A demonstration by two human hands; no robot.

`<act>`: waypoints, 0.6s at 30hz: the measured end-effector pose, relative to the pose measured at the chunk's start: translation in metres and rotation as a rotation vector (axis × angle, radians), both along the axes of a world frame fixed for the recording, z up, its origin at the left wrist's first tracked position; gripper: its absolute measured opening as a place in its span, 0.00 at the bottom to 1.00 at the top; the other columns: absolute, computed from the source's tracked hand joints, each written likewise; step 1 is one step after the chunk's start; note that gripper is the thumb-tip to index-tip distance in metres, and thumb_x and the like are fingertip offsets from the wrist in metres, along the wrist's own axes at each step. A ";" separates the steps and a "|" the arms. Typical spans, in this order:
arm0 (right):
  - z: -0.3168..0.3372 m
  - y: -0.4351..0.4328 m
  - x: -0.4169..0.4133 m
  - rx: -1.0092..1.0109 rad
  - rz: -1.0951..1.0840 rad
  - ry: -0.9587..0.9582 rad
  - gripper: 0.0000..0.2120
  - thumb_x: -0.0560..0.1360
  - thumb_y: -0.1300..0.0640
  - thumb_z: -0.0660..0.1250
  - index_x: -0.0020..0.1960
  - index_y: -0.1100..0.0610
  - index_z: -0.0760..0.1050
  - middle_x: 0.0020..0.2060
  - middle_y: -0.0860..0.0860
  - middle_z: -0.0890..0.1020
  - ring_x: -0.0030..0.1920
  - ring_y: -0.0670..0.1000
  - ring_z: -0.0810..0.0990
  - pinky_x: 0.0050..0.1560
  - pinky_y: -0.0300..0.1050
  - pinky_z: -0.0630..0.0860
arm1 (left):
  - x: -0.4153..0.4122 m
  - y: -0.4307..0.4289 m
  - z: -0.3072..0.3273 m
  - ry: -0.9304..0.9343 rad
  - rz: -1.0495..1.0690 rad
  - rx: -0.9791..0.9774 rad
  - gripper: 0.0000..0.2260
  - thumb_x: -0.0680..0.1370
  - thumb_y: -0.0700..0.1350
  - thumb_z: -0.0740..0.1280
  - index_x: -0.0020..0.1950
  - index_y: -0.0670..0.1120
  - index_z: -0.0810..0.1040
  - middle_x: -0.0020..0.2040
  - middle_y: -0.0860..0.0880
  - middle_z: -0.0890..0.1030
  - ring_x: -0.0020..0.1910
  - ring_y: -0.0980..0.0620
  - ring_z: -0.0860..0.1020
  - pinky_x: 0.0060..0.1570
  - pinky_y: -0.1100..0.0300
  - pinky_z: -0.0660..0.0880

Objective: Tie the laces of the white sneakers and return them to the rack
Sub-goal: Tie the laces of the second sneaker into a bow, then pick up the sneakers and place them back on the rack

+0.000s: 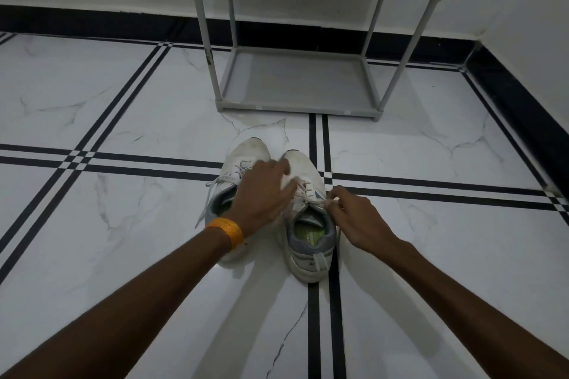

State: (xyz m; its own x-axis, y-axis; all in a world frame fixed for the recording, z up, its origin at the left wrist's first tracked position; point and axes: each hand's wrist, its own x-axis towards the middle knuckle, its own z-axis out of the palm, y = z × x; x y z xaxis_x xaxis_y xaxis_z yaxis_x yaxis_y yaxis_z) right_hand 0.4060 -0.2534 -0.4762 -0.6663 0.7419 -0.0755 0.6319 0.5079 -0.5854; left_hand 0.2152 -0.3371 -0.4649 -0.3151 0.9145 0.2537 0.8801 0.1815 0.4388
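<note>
Two white sneakers stand side by side on the tiled floor, toes pointing away from me. The left sneaker has loose laces trailing down its left side. Over the right sneaker, which has a grey heel and a green insole, both hands work the laces. My right hand pinches a white lace end at the shoe's right side. My left hand, with an orange band on the wrist, reaches across the left shoe and its fingertips hold the lace on the right shoe's tongue, though the grip itself is partly hidden.
A grey plastic shoe rack stands against the wall just beyond the sneakers, its bottom and upper shelves bare. White marble-look floor with black stripe lines spreads all around. A black skirting runs along the walls, with a corner at the right.
</note>
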 end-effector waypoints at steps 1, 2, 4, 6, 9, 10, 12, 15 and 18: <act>0.003 0.000 0.002 -0.118 -0.018 -0.001 0.13 0.78 0.42 0.59 0.54 0.51 0.70 0.42 0.51 0.82 0.40 0.52 0.81 0.40 0.52 0.80 | -0.010 -0.005 0.004 -0.028 0.039 0.031 0.15 0.77 0.56 0.58 0.54 0.48 0.73 0.48 0.47 0.78 0.48 0.47 0.73 0.47 0.51 0.73; 0.006 -0.001 0.003 -0.235 -0.022 -0.016 0.16 0.76 0.39 0.61 0.56 0.49 0.69 0.43 0.49 0.81 0.41 0.51 0.81 0.38 0.50 0.80 | -0.023 -0.010 0.008 -0.020 0.092 0.023 0.17 0.75 0.55 0.61 0.58 0.48 0.73 0.52 0.47 0.77 0.51 0.47 0.73 0.50 0.50 0.73; 0.007 -0.007 0.001 -0.373 -0.001 -0.089 0.22 0.73 0.40 0.66 0.62 0.48 0.65 0.46 0.51 0.81 0.41 0.51 0.81 0.32 0.43 0.77 | -0.053 -0.023 0.008 0.010 0.227 -0.154 0.25 0.72 0.56 0.66 0.65 0.45 0.69 0.58 0.43 0.75 0.55 0.43 0.74 0.51 0.50 0.74; 0.001 -0.009 -0.004 -0.316 -0.007 -0.136 0.24 0.73 0.45 0.67 0.65 0.51 0.64 0.50 0.54 0.81 0.41 0.53 0.81 0.32 0.41 0.76 | -0.079 -0.035 0.003 -0.067 0.324 -0.436 0.34 0.67 0.60 0.69 0.67 0.44 0.67 0.60 0.41 0.74 0.57 0.40 0.75 0.52 0.49 0.76; -0.004 -0.008 -0.015 -0.237 -0.094 -0.134 0.18 0.75 0.52 0.63 0.63 0.57 0.69 0.51 0.58 0.81 0.43 0.57 0.82 0.36 0.47 0.79 | -0.088 -0.048 -0.009 -0.338 0.279 -0.679 0.31 0.68 0.54 0.70 0.67 0.45 0.65 0.53 0.42 0.77 0.46 0.44 0.78 0.39 0.56 0.77; -0.005 -0.008 -0.019 -0.208 -0.099 -0.132 0.16 0.76 0.53 0.62 0.61 0.59 0.70 0.51 0.59 0.81 0.43 0.57 0.82 0.34 0.45 0.78 | -0.085 -0.050 -0.013 -0.394 0.260 -0.676 0.27 0.71 0.49 0.69 0.67 0.45 0.65 0.51 0.43 0.78 0.43 0.45 0.78 0.34 0.58 0.75; -0.008 -0.010 -0.025 -0.120 -0.107 -0.120 0.13 0.78 0.56 0.60 0.59 0.61 0.71 0.52 0.60 0.81 0.44 0.57 0.80 0.36 0.42 0.71 | -0.079 -0.049 -0.022 -0.387 0.227 -0.602 0.21 0.74 0.47 0.66 0.65 0.45 0.66 0.51 0.43 0.79 0.43 0.46 0.77 0.37 0.59 0.75; -0.014 -0.007 -0.030 -0.020 -0.131 -0.089 0.10 0.79 0.58 0.59 0.57 0.63 0.71 0.50 0.60 0.81 0.47 0.57 0.78 0.41 0.41 0.65 | -0.068 -0.041 -0.033 -0.287 0.204 -0.438 0.15 0.77 0.48 0.62 0.61 0.43 0.70 0.54 0.41 0.81 0.46 0.45 0.78 0.46 0.55 0.75; -0.018 0.007 -0.027 0.025 -0.139 -0.037 0.09 0.79 0.59 0.58 0.55 0.63 0.71 0.49 0.61 0.81 0.45 0.57 0.78 0.42 0.42 0.65 | -0.058 -0.029 -0.030 -0.270 0.199 -0.331 0.12 0.78 0.43 0.62 0.60 0.42 0.70 0.52 0.42 0.81 0.42 0.49 0.74 0.43 0.59 0.69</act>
